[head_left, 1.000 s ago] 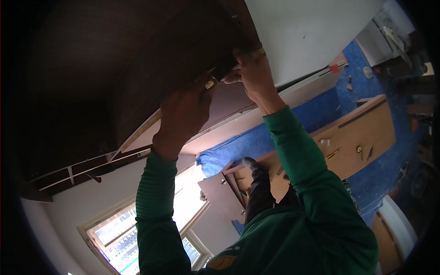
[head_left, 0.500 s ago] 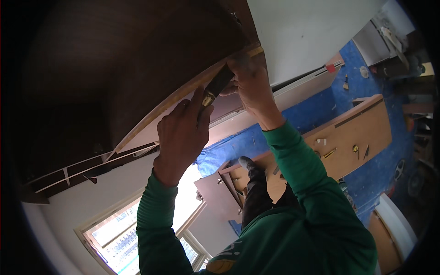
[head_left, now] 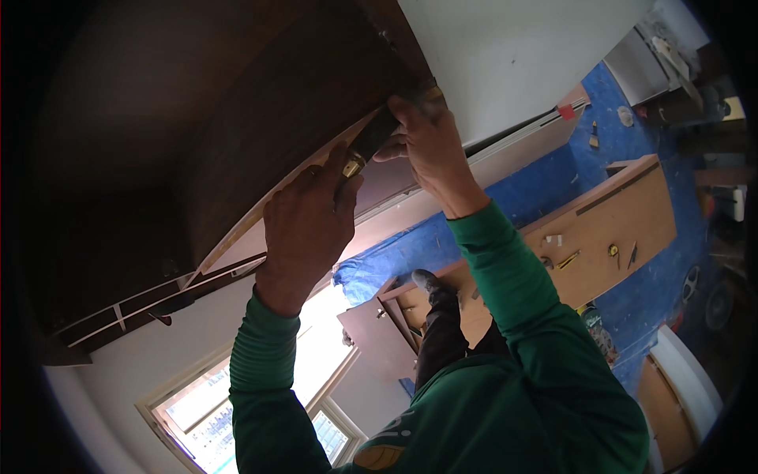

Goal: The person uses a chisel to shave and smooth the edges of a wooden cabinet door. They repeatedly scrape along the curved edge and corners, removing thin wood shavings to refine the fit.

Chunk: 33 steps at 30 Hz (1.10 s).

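My left hand (head_left: 306, 225) is closed round the handle end of a wide chisel (head_left: 374, 136), which shows a dark flat blade and a brass-coloured ferrule. At the blade's far end, my right hand (head_left: 434, 158) grips it between thumb and fingers. The blade lies along the pale curved front edge (head_left: 237, 233) of a dark brown cabinet panel (head_left: 292, 110) overhead. Both hands stay close to that edge, and they hide the handle and part of the blade's tip.
White panel (head_left: 529, 39) stands at upper right. Below, a wooden board (head_left: 616, 217) carries a tape measure (head_left: 613, 250), a yellow cutter (head_left: 568, 259) and other small tools. Blue sheeting (head_left: 521, 197) covers the floor; a brush (head_left: 594, 136) lies there. A bright window (head_left: 213, 411) is at lower left.
The view has shifted slightly. Both hands and the chisel sit a little further left in the picture, still along the curved edge. Both hands keep their hold on the chisel.
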Motion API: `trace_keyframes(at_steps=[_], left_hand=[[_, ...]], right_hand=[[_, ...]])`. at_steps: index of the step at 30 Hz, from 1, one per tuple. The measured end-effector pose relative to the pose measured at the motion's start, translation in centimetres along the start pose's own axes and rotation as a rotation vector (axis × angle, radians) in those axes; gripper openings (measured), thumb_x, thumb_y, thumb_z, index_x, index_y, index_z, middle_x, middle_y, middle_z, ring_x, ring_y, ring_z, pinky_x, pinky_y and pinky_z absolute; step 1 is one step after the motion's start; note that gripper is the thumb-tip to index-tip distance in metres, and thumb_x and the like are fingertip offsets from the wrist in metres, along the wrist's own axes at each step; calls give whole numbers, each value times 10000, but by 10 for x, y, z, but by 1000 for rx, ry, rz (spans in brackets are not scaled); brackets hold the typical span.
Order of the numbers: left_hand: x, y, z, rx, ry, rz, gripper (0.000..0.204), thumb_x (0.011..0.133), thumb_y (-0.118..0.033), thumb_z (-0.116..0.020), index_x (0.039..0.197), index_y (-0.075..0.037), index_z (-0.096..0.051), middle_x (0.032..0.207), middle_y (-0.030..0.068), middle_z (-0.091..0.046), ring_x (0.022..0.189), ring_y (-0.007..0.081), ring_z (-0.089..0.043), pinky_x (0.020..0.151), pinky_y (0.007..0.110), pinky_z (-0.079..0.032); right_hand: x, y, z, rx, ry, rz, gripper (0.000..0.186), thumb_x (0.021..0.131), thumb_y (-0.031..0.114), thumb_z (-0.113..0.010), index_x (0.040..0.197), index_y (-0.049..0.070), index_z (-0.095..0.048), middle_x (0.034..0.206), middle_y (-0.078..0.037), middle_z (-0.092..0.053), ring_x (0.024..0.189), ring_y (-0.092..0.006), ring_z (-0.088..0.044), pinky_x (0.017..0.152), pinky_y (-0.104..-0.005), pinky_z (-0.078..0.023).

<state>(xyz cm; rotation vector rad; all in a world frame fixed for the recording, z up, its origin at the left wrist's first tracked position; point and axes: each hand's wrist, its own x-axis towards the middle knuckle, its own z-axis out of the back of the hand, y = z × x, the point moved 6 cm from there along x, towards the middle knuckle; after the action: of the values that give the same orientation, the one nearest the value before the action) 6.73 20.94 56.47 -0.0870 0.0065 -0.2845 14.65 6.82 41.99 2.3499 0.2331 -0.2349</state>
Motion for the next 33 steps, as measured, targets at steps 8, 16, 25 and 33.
trace_keyframes(at_steps=[8,16,25,33], left_hand=[[-26,-14,-26,-16,25,172,520,1093,-301,-770,1562,-95,-686,1085,202,-791,887,368,-802,737,476,-641],[2,-40,-68,-245,-408,-26,461,959,-89,-895,1406,-36,-792,1199,192,-800,1087,363,-781,940,456,-640],[130,-11,-66,-466,-229,33,336,922,-99,-926,1202,42,-805,1086,179,-741,949,266,-742,829,422,-606],[68,-95,-121,195,-520,-674,154,866,-33,-897,969,-58,-785,1033,123,-721,890,316,-720,827,452,-597]], right_hand=[[-5,-4,7,-134,69,14,322,1174,278,-673,1279,-27,-677,989,-125,-782,772,-225,-799,643,-379,-694],[-132,-75,232,-93,-123,-372,397,1147,485,-733,1127,98,-646,839,-68,-689,662,-206,-687,591,-396,-605],[-276,-185,439,-404,-332,-689,329,1176,378,-666,1069,73,-599,695,-77,-631,496,-222,-626,480,-401,-551],[-336,-245,477,-233,-436,-753,317,1193,357,-603,1079,63,-642,710,-62,-631,500,-209,-626,457,-374,-540]])
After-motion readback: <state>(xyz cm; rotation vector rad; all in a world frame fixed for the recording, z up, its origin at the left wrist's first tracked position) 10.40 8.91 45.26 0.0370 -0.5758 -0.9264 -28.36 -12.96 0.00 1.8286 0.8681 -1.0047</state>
